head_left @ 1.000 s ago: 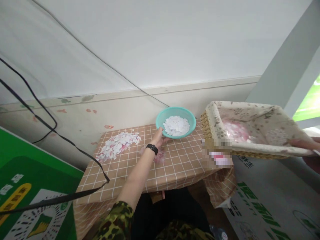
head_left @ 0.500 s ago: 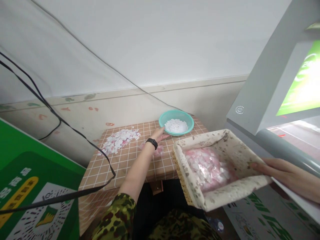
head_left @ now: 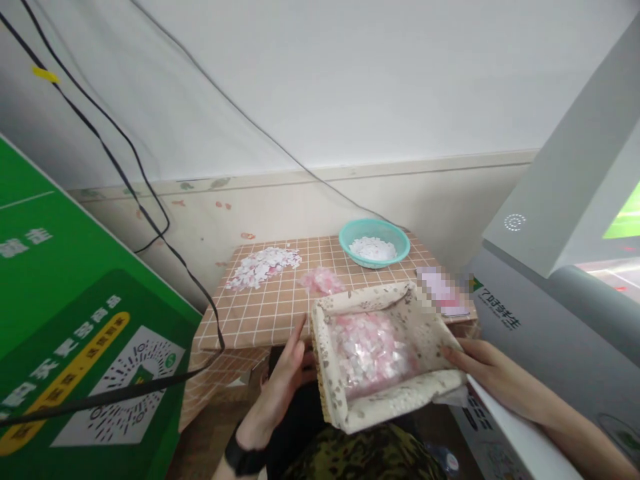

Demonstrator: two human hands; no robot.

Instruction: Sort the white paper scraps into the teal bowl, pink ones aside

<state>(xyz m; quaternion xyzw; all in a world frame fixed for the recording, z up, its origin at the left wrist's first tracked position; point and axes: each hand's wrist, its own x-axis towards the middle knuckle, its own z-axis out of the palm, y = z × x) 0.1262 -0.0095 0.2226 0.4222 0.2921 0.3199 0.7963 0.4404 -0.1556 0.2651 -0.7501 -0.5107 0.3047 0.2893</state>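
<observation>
A cloth-lined wicker basket (head_left: 325,400) is tilted toward me over the table's front edge. Inside it are clear packets of pink and white pieces (head_left: 370,353). My right hand (head_left: 480,363) grips its right rim, thumb over the lining and the other fingers hidden below. At the basket's left side is my left hand (head_left: 287,373), fingers apart and partly behind the wicker; whether it touches cannot be made out. Beyond the basket, a pink packet (head_left: 323,280) lies on the checked tablecloth (head_left: 270,313).
A turquoise bowl (head_left: 345,241) of white pieces stands at the table's back right. A heap of white and purplish pieces (head_left: 265,265) lies at the left. Dark cables (head_left: 150,223) hang past a green board (head_left: 65,267). A grey machine (head_left: 520,233) stands to the right.
My left hand has drawn back from beside the bowl to the basket's left side. The basket, in my right hand, has shifted left, uncovering a blurred flat item on the table's right.
</observation>
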